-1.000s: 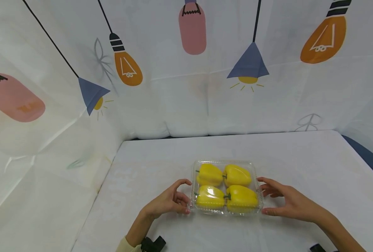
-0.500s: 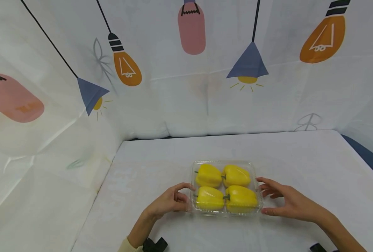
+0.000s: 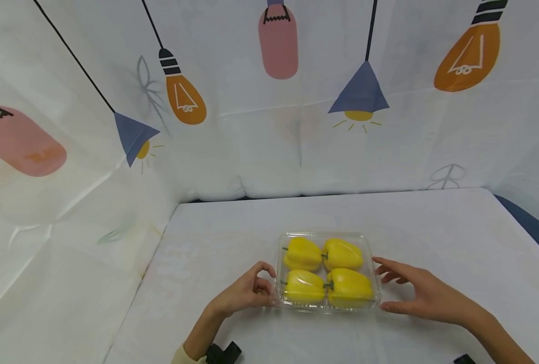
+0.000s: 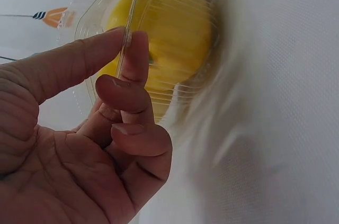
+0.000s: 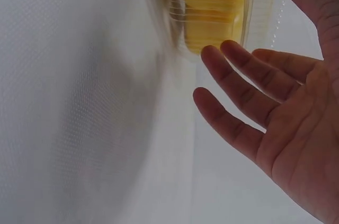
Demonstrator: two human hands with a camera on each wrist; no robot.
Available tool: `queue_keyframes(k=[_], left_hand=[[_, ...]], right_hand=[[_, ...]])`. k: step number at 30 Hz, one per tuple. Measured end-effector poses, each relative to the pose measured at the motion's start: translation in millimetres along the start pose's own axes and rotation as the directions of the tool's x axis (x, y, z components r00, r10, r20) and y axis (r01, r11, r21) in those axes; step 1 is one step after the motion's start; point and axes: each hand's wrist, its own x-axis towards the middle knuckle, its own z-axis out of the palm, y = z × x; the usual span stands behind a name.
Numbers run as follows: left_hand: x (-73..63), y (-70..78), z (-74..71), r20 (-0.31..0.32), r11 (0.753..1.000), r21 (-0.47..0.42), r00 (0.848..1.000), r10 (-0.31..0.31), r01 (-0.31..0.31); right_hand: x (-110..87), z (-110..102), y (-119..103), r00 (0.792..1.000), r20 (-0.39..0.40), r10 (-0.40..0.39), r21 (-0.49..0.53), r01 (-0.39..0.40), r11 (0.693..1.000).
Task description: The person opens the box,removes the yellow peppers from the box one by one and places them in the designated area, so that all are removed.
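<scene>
A clear plastic clamshell box (image 3: 328,307) sits on the white table, holding several yellow bell peppers (image 3: 343,254) with green stems. At its left side, my left hand (image 3: 244,292) pinches the lip of the box between thumb and a finger, the other fingers curled in the left wrist view. The thumb (image 4: 79,62) meets the rim there. On the opposite side my right hand (image 3: 426,293) is held close to the box with fingers spread. In the right wrist view its fingers (image 5: 238,89) are extended and grip nothing; whether a fingertip touches the box I cannot tell.
The white-covered table (image 3: 233,227) ends at a hanging white curtain (image 3: 251,151) printed with lamps and bulbs. A dark blue surface (image 3: 528,212) shows past the right table edge. Black wrist devices (image 3: 224,353) appear near the bottom.
My right hand has shifted slightly right, away from the box. The left hand's fingers have moved a little at the box's left rim. The box has stayed in place.
</scene>
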Motion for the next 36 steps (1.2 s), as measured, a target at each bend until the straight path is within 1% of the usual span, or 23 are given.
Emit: queue_keyframes(k=[6,11,15,20,25,30,32,36], left_hand=[[-1.0,1.1,2.5,-0.023,1.000,0.014,1.000,-0.007,0.008],[-1.3,1.1,2.7,-0.035,1.000,0.015,0.999,-0.015,0.015],[-1.5,1.2,2.4,-0.039,1.000,0.008,0.999,-0.019,0.019],[-2.1,2.4,2.1,-0.039,1.000,-0.006,0.999,-0.022,0.022],[-2.3,4.5,2.3,-0.042,0.999,-0.004,0.999,-0.033,0.033],[-1.6,4.9,1.5,-0.043,0.999,0.000,0.998,-0.049,0.049],[-1.0,4.6,1.4,-0.041,0.999,0.004,0.998,-0.048,0.048],[-0.1,3.4,1.3,-0.032,0.999,0.011,0.999,-0.040,0.041]], right_hand=[[-6.5,-2,-2,0.998,-0.048,-0.034,-0.037,0.032,0.999],[-10.2,1,-4,0.990,-0.092,-0.111,-0.044,0.107,0.993],[-11.6,4,-4,0.979,-0.111,-0.173,-0.024,0.171,0.985],[-13.3,10,-2,0.953,-0.140,-0.268,0.004,0.271,0.963],[-13.4,14,-1,0.928,-0.170,-0.330,0.013,0.337,0.941],[-11.2,18,-2,0.903,-0.168,-0.395,0.059,0.409,0.911],[-10.4,19,-3,0.897,-0.163,-0.411,0.059,0.425,0.903],[-11.1,20,-4,0.891,-0.168,-0.422,0.027,0.432,0.901]])
